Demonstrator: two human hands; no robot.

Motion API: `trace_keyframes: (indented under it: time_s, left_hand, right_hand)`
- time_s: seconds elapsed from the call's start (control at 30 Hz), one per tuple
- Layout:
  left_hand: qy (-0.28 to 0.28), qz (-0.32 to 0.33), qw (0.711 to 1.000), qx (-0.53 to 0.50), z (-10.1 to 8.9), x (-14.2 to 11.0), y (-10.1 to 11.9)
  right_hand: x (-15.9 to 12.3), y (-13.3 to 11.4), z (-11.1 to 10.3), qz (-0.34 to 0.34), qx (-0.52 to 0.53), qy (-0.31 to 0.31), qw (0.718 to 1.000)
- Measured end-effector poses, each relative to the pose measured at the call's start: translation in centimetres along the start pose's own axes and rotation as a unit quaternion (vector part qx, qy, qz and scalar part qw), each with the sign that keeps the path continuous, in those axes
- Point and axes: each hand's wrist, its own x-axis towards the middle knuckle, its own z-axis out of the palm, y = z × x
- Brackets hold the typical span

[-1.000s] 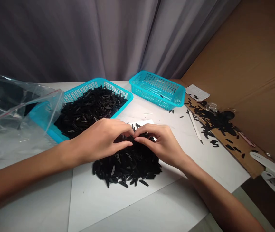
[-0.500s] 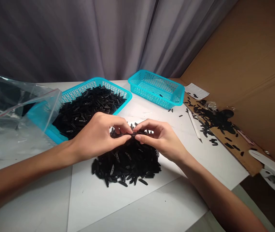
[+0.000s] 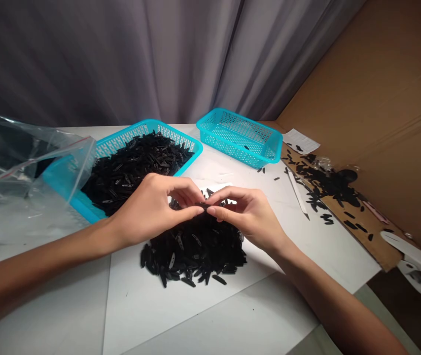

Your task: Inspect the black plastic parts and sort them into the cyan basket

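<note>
A heap of small black plastic strips [image 3: 195, 251] lies on a white sheet [image 3: 140, 305] in front of me. Just above the heap, my left hand [image 3: 155, 209] and my right hand [image 3: 249, 214] meet fingertip to fingertip. Both pinch the same small black piece [image 3: 203, 206] between thumb and fingers. Behind my left hand stands a turquoise basket [image 3: 184, 143] piled full of the same black strips. A second turquoise basket [image 3: 240, 135] further right holds almost nothing.
A clear plastic zip bag [image 3: 18, 172] lies at the left, over the full basket's corner. Loose black pieces litter a cardboard strip [image 3: 343, 207] at the right, beside a white stick [image 3: 298, 192], a paper slip [image 3: 301, 141] and white scissors-like handles [image 3: 413, 261]. Cardboard wall stands right, grey curtain behind.
Both hands have lifted a little off the heap, bringing a black piece up pinched between their fingertips. Nothing else has moved.
</note>
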Motion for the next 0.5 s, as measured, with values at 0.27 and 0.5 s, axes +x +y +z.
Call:
trace_keyframes:
  time_s: [0.27,0.5]
  left_hand:
    - [-0.003,-0.095,0.988,-0.12,-0.08,0.41,0.19]
    - [-0.015,-0.138,0.979,-0.152,-0.51,0.46,0.23]
  right_hand:
    - [-0.38,-0.09,0.29,-0.071,-0.029,0.048,0.996]
    - [-0.51,-0.03,0.34,-0.077,-0.002,0.06,0.995]
